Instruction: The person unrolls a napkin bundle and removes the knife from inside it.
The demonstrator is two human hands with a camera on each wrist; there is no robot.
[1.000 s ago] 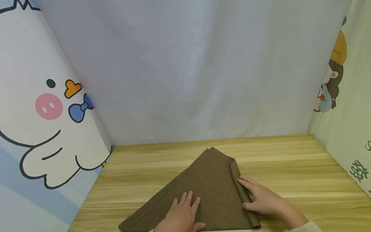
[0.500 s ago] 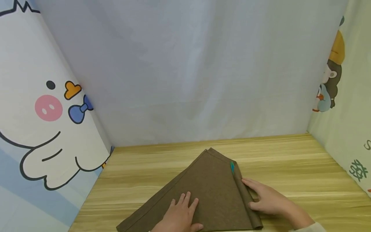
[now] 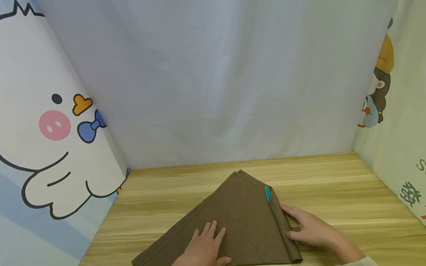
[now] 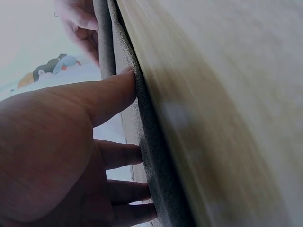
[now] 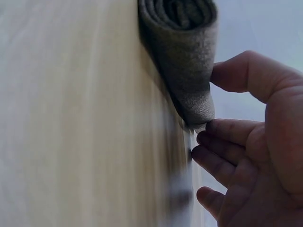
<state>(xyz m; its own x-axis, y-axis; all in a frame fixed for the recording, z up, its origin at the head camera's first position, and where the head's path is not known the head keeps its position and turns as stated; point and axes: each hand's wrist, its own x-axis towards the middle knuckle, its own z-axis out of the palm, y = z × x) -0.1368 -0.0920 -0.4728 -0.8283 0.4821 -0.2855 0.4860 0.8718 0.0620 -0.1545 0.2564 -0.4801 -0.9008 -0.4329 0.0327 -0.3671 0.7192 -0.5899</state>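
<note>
A dark brown cloth (image 3: 243, 221), folded to a broad wedge, lies on the wood-patterned table. Its right side is wound into a tight roll (image 3: 283, 229), whose spiral end shows in the right wrist view. At the roll's far end a small teal-and-blue patch (image 3: 267, 194) shows beside it. My left hand (image 3: 204, 245) rests palm-down on the cloth with fingers spread; in the left wrist view its fingertips (image 4: 130, 191) press the cloth. My right hand (image 3: 311, 227) touches the roll's outer side with thumb and fingertips, not wrapped round it.
The table (image 3: 332, 184) has a pale wood pattern. A light grey curtain (image 3: 213, 92) hangs behind it. To the left stands a panel (image 3: 26, 88) with a cartoon bird, and to the right a pale green printed panel (image 3: 399, 147).
The roll has loosened slightly to the right, my right hand moving with it, and the teal-and-blue patch has come into view. My left hand stays on the cloth.
</note>
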